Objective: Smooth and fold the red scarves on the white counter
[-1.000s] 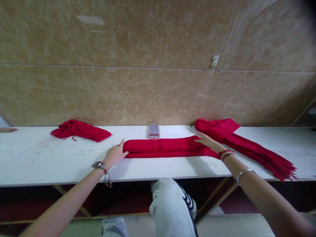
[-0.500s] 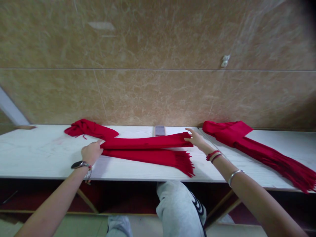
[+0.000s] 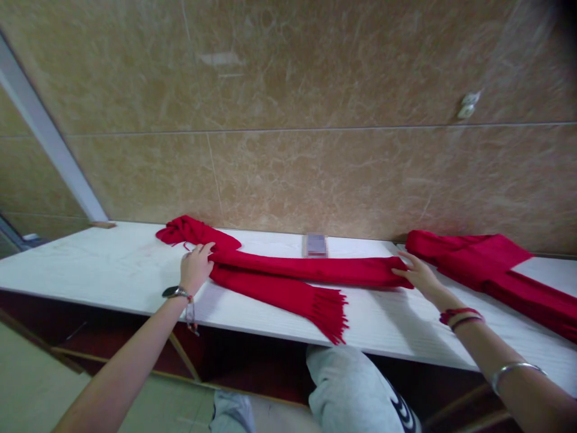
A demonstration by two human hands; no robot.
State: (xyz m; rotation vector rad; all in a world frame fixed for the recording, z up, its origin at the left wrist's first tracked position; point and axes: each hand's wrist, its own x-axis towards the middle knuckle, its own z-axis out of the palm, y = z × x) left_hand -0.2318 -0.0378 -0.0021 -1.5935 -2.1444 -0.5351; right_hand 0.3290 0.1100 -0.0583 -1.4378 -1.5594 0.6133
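Observation:
A long red scarf [image 3: 306,270] lies folded in two along the white table [image 3: 112,270]. Its upper layer runs to the right, and its lower layer slants toward the front edge and ends in a fringe [image 3: 331,310]. My left hand [image 3: 196,267] has its fingers curled over the scarf's folded left end. My right hand [image 3: 417,273] rests with fingers stretched out on the right end of the upper layer. A watch and a bead bracelet sit on my left wrist, and red cords and a metal bangle on my right.
A bunched red scarf [image 3: 189,231] lies behind my left hand. Another red scarf [image 3: 487,264] is spread at the far right. A small flat device [image 3: 315,245] leans at the marble wall. My grey-trousered knee [image 3: 356,391] is below the table edge.
The scarf's lower layer has swung out toward the front edge, showing its fringe. Both hands stayed at the scarf's ends, and my view turned to the left.

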